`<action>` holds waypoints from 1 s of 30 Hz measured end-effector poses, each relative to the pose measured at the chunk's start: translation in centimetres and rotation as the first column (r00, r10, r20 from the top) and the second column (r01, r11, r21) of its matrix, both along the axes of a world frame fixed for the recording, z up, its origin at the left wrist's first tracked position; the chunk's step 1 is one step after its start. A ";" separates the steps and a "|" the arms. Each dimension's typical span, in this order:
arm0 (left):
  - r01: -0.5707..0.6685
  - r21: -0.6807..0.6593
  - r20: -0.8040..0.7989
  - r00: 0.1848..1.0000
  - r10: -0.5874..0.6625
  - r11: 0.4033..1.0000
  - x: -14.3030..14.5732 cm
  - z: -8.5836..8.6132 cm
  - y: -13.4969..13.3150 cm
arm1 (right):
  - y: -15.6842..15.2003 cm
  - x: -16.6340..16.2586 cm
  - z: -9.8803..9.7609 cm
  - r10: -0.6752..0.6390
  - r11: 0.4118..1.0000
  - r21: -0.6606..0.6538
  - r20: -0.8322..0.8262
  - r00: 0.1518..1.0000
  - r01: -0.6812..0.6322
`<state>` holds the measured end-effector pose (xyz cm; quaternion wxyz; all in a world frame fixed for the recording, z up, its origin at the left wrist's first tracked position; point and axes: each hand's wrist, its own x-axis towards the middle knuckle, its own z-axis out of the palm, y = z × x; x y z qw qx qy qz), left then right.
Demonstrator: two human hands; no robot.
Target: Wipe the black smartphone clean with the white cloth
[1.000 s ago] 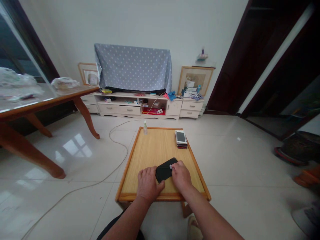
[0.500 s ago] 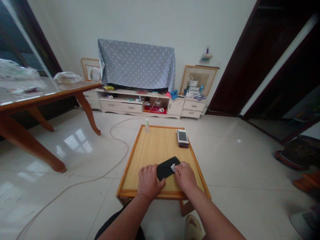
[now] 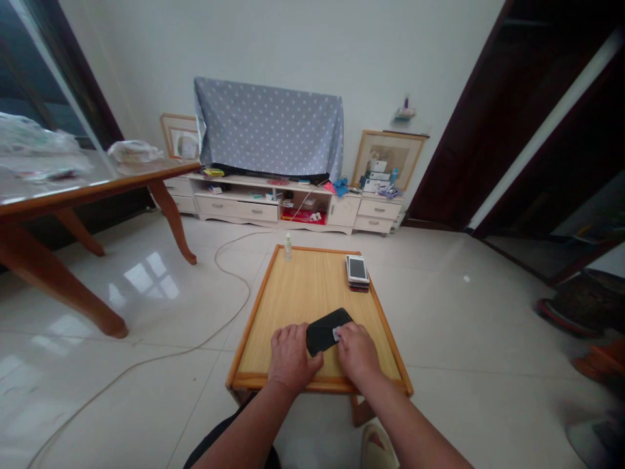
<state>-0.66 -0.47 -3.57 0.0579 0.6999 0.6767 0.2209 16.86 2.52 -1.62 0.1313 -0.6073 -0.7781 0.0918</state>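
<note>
A black phone (image 3: 325, 327) lies slantwise on the small wooden table (image 3: 297, 293) in front of me. My left hand (image 3: 291, 357) rests on the table with its fingers curled against the phone's near left end, holding it down. My right hand (image 3: 357, 352) is closed in a pinch on a small white wipe (image 3: 336, 334) pressed onto the phone's screen near its right side.
A stack of phones (image 3: 357, 271) sits at the table's far right, a small clear bottle (image 3: 288, 248) at its far edge. A cable (image 3: 224, 267) trails over the tiled floor on the left. A large wooden table (image 3: 73, 195) stands left, a TV cabinet (image 3: 283, 202) behind.
My right hand has slid the wipe a little toward me and leftward along the phone's screen. My left hand has stayed put on the phone's end.
</note>
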 end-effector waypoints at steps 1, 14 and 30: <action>0.000 -0.004 0.004 1.000 0.000 1.000 0.0 0.0 0.0 | -0.8 -0.5 0.0 0.063 0.998 -0.006 0.000 0.998 -0.063; 0.003 0.000 0.014 1.000 -0.003 1.000 0.0 -0.1 0.1 | -0.4 0.7 -0.1 -0.035 0.996 -0.076 0.133 0.990 0.046; 0.009 0.014 0.011 1.000 -0.009 1.000 -0.2 -0.8 0.2 | -1.5 -1.4 -0.5 0.178 0.970 -0.167 -0.002 0.984 -0.176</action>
